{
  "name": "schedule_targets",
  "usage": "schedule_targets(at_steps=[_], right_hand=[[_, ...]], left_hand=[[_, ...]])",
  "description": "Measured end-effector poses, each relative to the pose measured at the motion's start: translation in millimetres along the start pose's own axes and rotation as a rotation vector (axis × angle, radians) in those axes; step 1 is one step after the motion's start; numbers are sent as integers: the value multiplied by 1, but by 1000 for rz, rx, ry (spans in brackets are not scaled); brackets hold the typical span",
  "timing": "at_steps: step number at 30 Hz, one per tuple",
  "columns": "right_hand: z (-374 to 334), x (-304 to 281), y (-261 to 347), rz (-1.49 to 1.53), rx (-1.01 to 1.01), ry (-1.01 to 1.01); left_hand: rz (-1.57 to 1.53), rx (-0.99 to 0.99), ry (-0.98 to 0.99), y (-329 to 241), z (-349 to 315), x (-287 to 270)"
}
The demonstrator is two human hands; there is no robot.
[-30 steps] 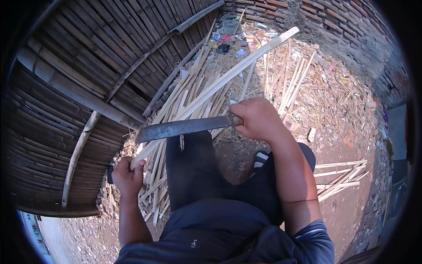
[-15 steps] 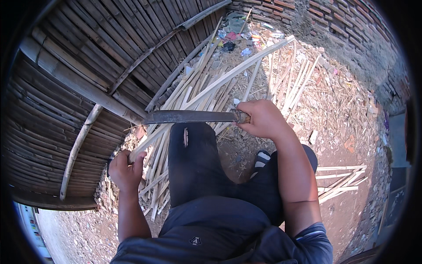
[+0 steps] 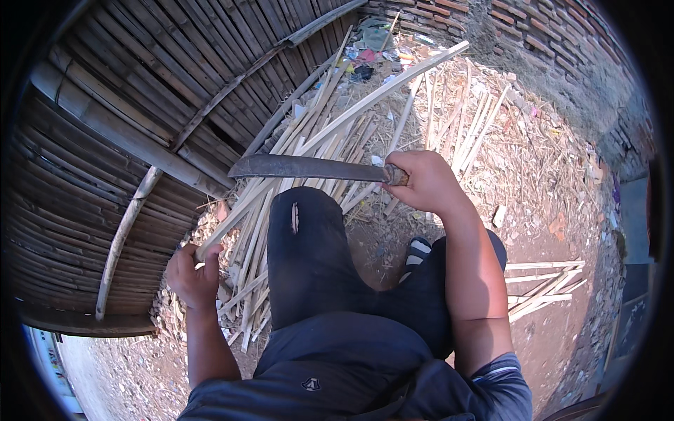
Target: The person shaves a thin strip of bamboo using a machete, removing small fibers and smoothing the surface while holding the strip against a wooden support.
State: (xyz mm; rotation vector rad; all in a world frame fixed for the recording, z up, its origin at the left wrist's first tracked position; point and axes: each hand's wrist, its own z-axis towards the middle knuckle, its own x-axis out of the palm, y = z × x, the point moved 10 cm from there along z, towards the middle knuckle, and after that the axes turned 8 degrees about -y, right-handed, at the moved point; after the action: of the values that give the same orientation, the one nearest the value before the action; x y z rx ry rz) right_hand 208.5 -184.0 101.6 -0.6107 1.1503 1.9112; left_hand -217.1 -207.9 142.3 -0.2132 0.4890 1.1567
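Note:
My right hand [image 3: 426, 181] is closed round the wooden handle of a machete [image 3: 309, 168]. Its long dark blade points left, lying across the view above my bent knee. At the left, my left hand [image 3: 193, 276] grips the near end of a long pale wooden strip [image 3: 379, 95], which slants up and away to the far right. The blade crosses over this strip; whether the two touch I cannot tell. Beneath them lies a pile of similar wooden strips [image 3: 246, 281] on the ground.
A bamboo wall [image 3: 126, 133] rises close on the left. A brick wall [image 3: 540, 35] stands at the back right. More cut strips [image 3: 544, 288] lie on the dirt at right. Shavings [image 3: 519, 161] and coloured litter [image 3: 365, 56] cover the ground ahead. My sandalled foot [image 3: 418, 254] is below.
The machete and my right hand have moved slightly up and right, the blade tip tilting upward. My left hand has shifted a little left, and the strip's far end has risen slightly.

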Motion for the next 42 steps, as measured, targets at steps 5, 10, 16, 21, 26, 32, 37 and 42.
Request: schedule_targets(at_steps=[5,10,16,21,26,32,37,42], right_hand=[[1,-4,-9,-28,1,-44],[-1,-37,-54,37,286,-182],[-1,-28,-35,-69,132,-109],[0,-44,-50,-64,210,-163],[-6,-59,-67,87,340,-253],[-2,-34,-30,-35,1,-221],[-2,-48,-58,26,171,-264],[-8,-54,-73,113,290,-300]], left_hand=[[-1,9,-14,7,-8,-2],[15,8,-31,15,-9,-5],[-10,5,-6,17,-13,-1],[-22,-24,-6,32,-22,-4],[-56,-75,28,45,-30,-5],[-66,-80,53,45,-32,1],[-64,-75,49,50,-35,-1],[-87,-99,62,54,-39,3]])
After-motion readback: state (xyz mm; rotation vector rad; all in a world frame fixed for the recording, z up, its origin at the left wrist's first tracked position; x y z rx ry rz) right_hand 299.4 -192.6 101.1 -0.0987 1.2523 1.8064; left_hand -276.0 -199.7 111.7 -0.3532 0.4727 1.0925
